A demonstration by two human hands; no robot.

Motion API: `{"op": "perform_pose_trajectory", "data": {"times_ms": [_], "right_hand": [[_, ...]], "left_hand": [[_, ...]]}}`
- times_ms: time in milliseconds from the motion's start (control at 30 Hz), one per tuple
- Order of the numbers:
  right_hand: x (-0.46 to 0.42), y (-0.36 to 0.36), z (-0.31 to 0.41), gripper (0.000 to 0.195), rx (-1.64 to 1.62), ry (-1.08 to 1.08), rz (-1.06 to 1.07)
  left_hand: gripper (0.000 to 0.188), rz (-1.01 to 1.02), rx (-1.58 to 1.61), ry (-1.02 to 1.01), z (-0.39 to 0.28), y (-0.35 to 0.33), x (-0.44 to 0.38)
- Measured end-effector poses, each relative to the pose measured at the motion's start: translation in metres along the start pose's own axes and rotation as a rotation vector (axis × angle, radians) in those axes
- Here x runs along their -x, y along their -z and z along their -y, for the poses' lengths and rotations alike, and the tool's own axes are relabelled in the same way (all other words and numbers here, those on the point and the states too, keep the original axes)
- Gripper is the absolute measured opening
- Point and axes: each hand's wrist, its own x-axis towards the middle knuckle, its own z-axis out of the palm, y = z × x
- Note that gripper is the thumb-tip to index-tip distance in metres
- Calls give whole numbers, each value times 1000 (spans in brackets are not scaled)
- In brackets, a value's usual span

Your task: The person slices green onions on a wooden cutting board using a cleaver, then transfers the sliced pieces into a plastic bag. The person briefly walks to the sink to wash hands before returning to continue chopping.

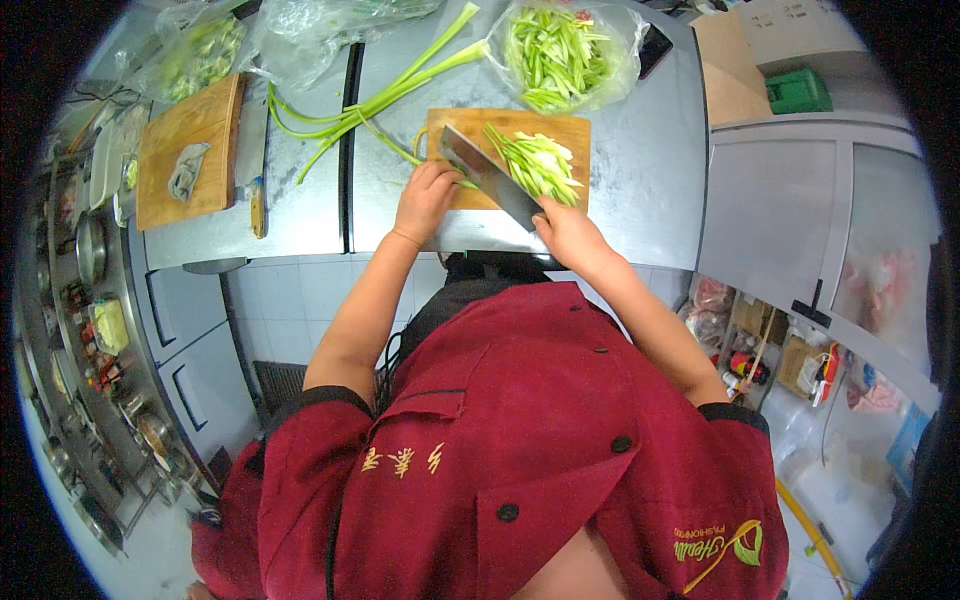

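Note:
My left hand (429, 196) presses a thin green stalk (394, 148) down at the left edge of a wooden cutting board (510, 118). In my right hand (571, 231) is a broad cleaver (487, 178), its blade slanting across the board beside my left fingers. A pile of slant-cut green and white pieces (541, 166) lies right of the blade. Beyond the board, a clear plastic bag (634, 56) holds more cut pieces (555, 56). Several long green stalks (405, 82) lie at the back left of the board.
On the left of the steel counter (645, 180) are a second wooden board (161, 157) with a crumpled cloth (187, 171) and a knife with a wooden handle (257, 211). Plastic bags (300, 45) lie behind. A dark phone (655, 51) rests at the back right.

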Motion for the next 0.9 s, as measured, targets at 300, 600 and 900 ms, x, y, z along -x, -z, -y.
{"op": "perform_pose_trajectory", "data": {"times_ms": [300,600,900], "right_hand": [[15,9,13,25,6,-2,-35],[11,-7,-17,31,-73,19,-91],[17,7,-16,28,53,-25,-76]], "left_hand": [[22,144,-283,-103,0,48,-13],[22,439,-122,-58,-2,5,-10],[11,84,-166,104,-9,-18,5]]}}
